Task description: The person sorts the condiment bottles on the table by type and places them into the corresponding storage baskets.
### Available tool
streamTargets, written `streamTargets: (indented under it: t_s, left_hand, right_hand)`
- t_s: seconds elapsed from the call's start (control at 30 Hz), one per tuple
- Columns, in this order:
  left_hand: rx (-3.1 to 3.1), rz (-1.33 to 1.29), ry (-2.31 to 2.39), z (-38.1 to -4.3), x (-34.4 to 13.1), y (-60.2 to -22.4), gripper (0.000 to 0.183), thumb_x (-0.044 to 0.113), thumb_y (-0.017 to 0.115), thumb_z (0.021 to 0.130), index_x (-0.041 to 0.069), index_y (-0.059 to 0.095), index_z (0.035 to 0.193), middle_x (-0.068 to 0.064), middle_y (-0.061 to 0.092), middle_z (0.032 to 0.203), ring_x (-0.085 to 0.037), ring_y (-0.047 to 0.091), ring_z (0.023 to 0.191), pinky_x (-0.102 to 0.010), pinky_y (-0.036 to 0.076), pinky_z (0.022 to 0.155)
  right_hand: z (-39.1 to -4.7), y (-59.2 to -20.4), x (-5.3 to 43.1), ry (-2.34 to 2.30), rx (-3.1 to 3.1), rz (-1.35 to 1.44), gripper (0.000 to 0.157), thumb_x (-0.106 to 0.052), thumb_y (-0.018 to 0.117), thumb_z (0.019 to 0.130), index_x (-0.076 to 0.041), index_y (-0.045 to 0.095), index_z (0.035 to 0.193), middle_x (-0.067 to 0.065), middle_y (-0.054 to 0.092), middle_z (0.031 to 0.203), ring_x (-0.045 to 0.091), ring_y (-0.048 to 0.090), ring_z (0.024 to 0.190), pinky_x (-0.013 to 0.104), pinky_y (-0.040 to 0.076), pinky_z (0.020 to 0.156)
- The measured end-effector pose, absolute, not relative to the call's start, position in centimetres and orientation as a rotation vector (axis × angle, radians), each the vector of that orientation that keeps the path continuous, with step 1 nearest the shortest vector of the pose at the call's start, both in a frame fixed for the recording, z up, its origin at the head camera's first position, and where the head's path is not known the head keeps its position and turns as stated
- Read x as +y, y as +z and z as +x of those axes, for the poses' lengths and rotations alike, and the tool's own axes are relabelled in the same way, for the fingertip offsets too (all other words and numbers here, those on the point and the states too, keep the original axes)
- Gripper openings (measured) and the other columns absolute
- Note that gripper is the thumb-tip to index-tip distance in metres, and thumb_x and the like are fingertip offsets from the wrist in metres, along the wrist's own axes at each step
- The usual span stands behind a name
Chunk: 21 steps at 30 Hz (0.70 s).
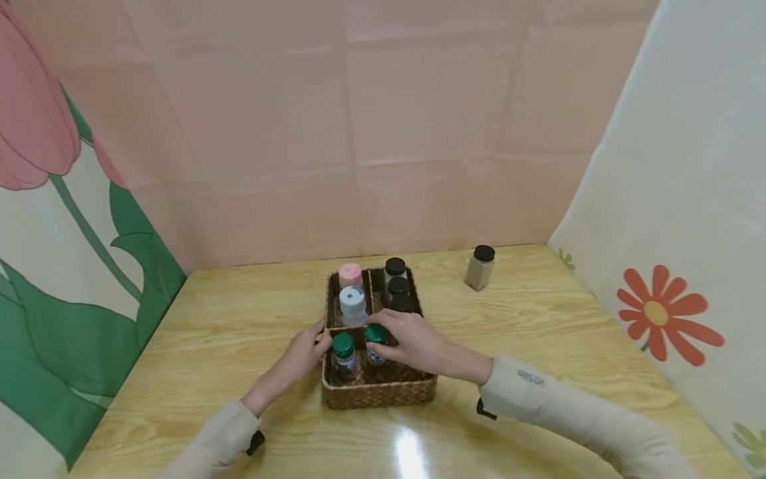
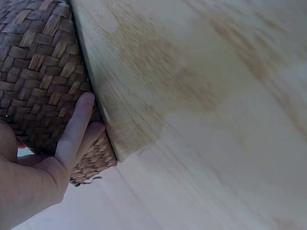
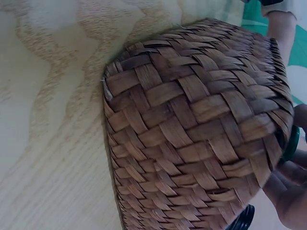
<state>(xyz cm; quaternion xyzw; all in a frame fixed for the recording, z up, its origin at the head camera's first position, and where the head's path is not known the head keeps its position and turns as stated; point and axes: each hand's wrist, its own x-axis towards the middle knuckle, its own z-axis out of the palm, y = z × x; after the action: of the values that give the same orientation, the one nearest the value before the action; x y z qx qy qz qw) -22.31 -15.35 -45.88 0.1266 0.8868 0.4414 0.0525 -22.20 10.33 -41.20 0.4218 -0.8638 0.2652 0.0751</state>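
Note:
A brown woven basket [image 1: 377, 397] with dividers stands on the wooden table. My left hand [image 1: 304, 351] holds its left side, thumb at the rim; fingers [image 2: 79, 122] lie along the outer wall in the left wrist view. In the front compartment, my right hand [image 1: 413, 340] grips a green-capped spice jar [image 1: 376, 355] between thumb and fingers. Another green-capped spice jar [image 1: 344, 356] stands to its left. In the right wrist view the basket wall [image 3: 192, 124] hides most of the held jar; only its green cap [image 3: 291, 143] shows beside my fingers.
The back left compartment holds a pink-capped bottle [image 1: 350, 274] and a white-capped bottle [image 1: 352, 301]. Black-capped jars [image 1: 395, 267] line the back right one. Another black-capped jar [image 1: 481, 269] stands on the table [image 1: 251, 313] at the back right. Printed cloths hang around it.

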Motion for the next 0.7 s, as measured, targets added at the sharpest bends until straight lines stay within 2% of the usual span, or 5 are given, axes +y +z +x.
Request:
streamTargets:
  t_s: [0.27, 0.7]
  left_hand:
    - [2.699, 0.416, 1.343, -22.4, -15.4, -46.0, 0.056, 0.019, 0.042, 0.106, -0.005, 0.026, 0.154, 0.001, 0.035, 0.046, -0.011, 0.024, 0.040, -0.025, 0.029, 0.040]
    - [2.698, 0.420, 1.329, -22.4, -15.4, -45.8, 0.056, 0.019, 0.041, 0.106, -0.003, 0.025, 0.154, 0.003, 0.033, 0.046, -0.010, 0.025, 0.039, -0.024, 0.030, 0.040]
  right_hand:
    - [-22.3, -41.6, 9.9, 0.763, -2.645, 1.277, 0.038, -0.028, 0.070, 0.094, -0.006, 0.064, 0.124, 0.006, 0.067, 0.112, -0.004, 0.055, 0.061, 0.018, 0.047, 0.054]
    - [-22.9, -42.5, 9.7, 0.750, -2.662, 1.324, 0.036, -0.027, 0.072, 0.093, -0.006, 0.066, 0.122, 0.006, 0.066, 0.110, -0.001, 0.057, 0.069, 0.017, 0.048, 0.057]
